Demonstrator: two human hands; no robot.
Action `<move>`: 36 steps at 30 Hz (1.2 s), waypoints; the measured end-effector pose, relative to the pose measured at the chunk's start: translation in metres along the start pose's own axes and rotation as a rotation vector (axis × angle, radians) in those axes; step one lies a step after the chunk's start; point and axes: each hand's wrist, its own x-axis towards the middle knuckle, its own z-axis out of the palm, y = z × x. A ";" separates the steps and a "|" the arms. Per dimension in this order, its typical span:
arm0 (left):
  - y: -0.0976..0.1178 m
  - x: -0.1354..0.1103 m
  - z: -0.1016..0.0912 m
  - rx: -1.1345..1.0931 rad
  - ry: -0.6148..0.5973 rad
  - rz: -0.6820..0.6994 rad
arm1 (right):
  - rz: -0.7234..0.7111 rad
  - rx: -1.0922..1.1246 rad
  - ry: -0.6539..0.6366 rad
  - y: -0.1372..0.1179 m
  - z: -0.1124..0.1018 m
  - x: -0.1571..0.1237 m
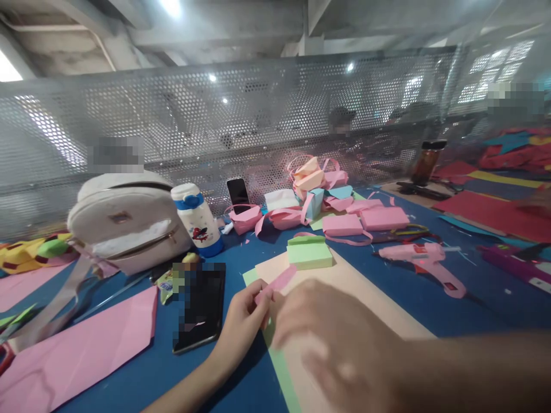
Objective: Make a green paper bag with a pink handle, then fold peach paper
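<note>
My left hand (pixel 248 310) pinches the near end of a narrow pink paper strip (pixel 284 279) between thumb and fingers. Close on its right is my right hand (pixel 331 332), smeared by motion, so whether its fingers grip anything does not show. Both hands are over a peach paper sheet (pixel 379 298), which lies on a green sheet (pixel 282 367). Just beyond the strip, a small light green folded paper box (pixel 310 255) rests on the peach sheet.
A pink glue gun (pixel 424 258) lies to the right, a phone (pixel 202 310) to the left. Behind stand a white backpack (pixel 129 218), a bottle (pixel 198 221) and several pink paper pieces (pixel 342 225). A pink sheet (pixel 86 350) covers the left front. A perforated screen (pixel 258 115) bounds the back.
</note>
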 end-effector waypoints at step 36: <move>-0.002 -0.005 0.000 0.312 -0.132 0.062 | 0.240 0.518 -0.009 0.082 0.010 0.020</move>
